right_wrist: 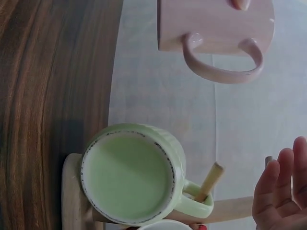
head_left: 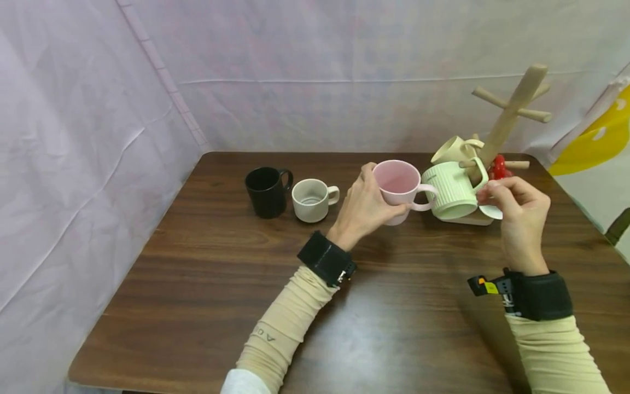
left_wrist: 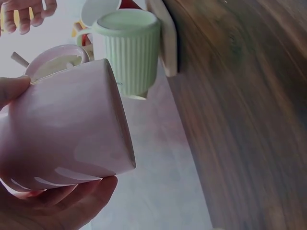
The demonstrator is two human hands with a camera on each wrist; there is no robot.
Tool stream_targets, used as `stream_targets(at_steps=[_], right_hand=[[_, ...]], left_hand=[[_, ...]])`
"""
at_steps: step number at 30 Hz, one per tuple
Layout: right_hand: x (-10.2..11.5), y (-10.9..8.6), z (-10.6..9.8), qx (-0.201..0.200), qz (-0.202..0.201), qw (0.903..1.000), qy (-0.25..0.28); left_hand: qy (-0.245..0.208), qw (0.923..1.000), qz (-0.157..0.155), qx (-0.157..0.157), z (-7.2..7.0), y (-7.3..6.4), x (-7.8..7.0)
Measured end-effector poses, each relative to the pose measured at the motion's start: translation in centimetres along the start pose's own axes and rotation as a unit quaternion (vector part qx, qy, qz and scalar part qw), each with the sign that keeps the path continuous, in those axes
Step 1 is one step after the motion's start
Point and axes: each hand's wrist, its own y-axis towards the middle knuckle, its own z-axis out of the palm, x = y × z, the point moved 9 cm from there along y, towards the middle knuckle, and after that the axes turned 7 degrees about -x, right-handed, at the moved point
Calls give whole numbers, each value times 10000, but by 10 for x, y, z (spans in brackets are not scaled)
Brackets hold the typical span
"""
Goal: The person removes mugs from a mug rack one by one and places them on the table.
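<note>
My left hand (head_left: 366, 205) grips a pink mug (head_left: 396, 180) round its body, lifted above the table with its handle to the right. In the left wrist view, thumb and fingers lie on opposite sides of the pink mug (left_wrist: 67, 129). A ribbed light green mug (head_left: 450, 189) hangs by its handle on a peg of a wooden mug tree (head_left: 514, 112). Just right of that handle is my right hand (head_left: 521, 213). The right wrist view shows its fingers (right_wrist: 285, 187) loosely bent, holding nothing and apart from the green mug (right_wrist: 129, 177).
A black mug (head_left: 268, 194) and a grey-white cup (head_left: 311, 203) stand left of my left hand. A cream mug (head_left: 450, 150) hangs behind the green one. Something red (head_left: 499, 167) and a white cup (head_left: 491, 212), partly hidden, are at the tree. Behind the table (head_left: 211, 284) hangs pale cloth (head_left: 295, 109).
</note>
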Motion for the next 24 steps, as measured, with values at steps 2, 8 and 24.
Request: stream_targets(at_steps=[2,8,24], right_hand=[[0,-1,2,54,5,9998,-205],[-1,-5,10,294,-92,9975,-635],[-13,-29,43,1545,-86,9675,-2000]], left_hand=[[16,10000,-79,-1,0,0,4],[81,9996,-263,34,1,0,17],[266,9973,-635,254,9,-1,48]])
